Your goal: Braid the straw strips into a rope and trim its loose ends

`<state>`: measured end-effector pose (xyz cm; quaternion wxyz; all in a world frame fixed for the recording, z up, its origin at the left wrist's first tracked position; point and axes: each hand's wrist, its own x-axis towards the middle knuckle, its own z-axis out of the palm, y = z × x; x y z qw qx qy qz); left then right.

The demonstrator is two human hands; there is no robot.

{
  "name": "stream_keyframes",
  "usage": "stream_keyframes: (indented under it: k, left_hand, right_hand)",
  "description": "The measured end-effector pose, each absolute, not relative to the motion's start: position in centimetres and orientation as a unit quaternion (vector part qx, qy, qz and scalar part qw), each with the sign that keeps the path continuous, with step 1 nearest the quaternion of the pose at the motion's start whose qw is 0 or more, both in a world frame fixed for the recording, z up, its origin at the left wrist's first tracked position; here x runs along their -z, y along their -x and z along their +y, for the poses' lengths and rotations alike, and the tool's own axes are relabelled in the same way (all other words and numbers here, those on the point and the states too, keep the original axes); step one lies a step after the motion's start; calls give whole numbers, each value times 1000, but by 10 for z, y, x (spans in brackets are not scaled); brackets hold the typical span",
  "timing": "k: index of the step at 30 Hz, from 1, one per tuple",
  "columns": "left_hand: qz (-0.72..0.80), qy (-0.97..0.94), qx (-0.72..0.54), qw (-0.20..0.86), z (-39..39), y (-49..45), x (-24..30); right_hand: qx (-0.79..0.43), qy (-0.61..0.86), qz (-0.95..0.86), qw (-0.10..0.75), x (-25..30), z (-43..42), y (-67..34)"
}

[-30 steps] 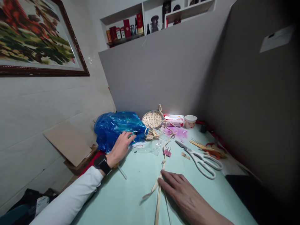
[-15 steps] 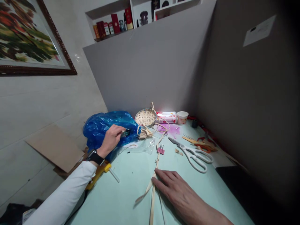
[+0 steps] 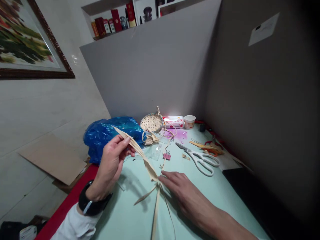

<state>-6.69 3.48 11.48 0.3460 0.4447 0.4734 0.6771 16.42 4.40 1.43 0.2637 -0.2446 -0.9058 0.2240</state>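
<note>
One wide pale strip (image 3: 144, 156) slants over the bench (image 3: 120, 216), pinched by the left hand (image 3: 110, 163); the right hand (image 3: 183, 190), fingers extended, presses the braid's (image 3: 163, 162) near end — a hard tug could tear the strip or slip it loose.

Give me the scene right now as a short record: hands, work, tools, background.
Left hand: raised, a wide, pale, straw-like strip between thumb and fingers
Right hand: low over the pale green tabletop, fingers at the strip's lower end
Work: thin pale braided cord beyond the right hand; narrow, pale loose strips nearer the camera
Tools: pink metal binder clip at the cord; grey-bladed, white-handled scissors to the right
Background: crinkled blue plastic bag, round woven basket, white printed cup
Unclear: whether the right hand grips or only presses
</note>
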Motion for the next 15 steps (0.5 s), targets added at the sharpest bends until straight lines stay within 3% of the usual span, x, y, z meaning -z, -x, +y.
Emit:
stream_keyframes:
  k: [4,7,10,15]
  left_hand:
    - [477,-431,-661,386,34,50,-86]
    - [479,-433,-641,415,33,37,-71]
    - [486,-434,-621,436,32,29,-62]
    - [514,-412,-595,460,31,26,-51]
  right_hand:
    - [-505,317,-711,373,-28,44,-164]
    - [-649,281,-600,374,-34,45,-161]
    - [-666,293,-572,379,-33,47,-159]
    - [-573,356,-565,475,-30,52,-162]
